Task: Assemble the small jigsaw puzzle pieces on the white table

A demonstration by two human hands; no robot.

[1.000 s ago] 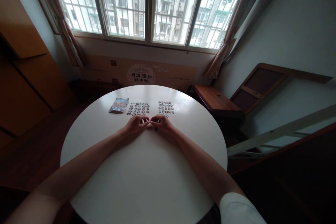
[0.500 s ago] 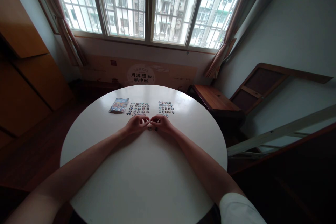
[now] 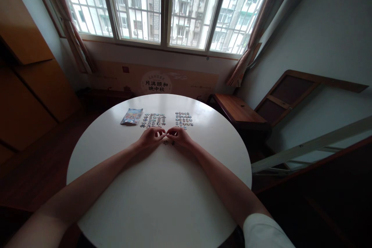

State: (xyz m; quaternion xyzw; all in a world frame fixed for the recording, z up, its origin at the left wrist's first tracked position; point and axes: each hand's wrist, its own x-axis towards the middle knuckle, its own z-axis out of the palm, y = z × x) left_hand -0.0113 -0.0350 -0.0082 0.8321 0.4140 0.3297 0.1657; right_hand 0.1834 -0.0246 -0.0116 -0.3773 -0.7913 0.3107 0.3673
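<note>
My left hand [image 3: 151, 137] and my right hand [image 3: 179, 136] meet fingertip to fingertip above the white table. Both are closed in a pinch on a small jigsaw piece [image 3: 166, 135], mostly covered by the fingers. Just below them on the tabletop lie two loose jigsaw pieces, a pale one [image 3: 165, 143] and a darker one [image 3: 173, 143]. Beyond my left hand, several jigsaw pieces [image 3: 154, 120] are spread in rows. Another group of jigsaw pieces [image 3: 184, 118] lies in rows beyond my right hand.
A colourful printed sheet or packet [image 3: 131, 117] lies left of the pieces on the round white table [image 3: 162, 197]. A wooden bench [image 3: 236, 107] stands past the table's right edge. Behind are a large box [image 3: 186, 79] with printed characters and a barred window [image 3: 162, 7].
Almost nothing differs. The fingertips of both hands have shifted very slightly around the small piece; the other pieces lie as before.
</note>
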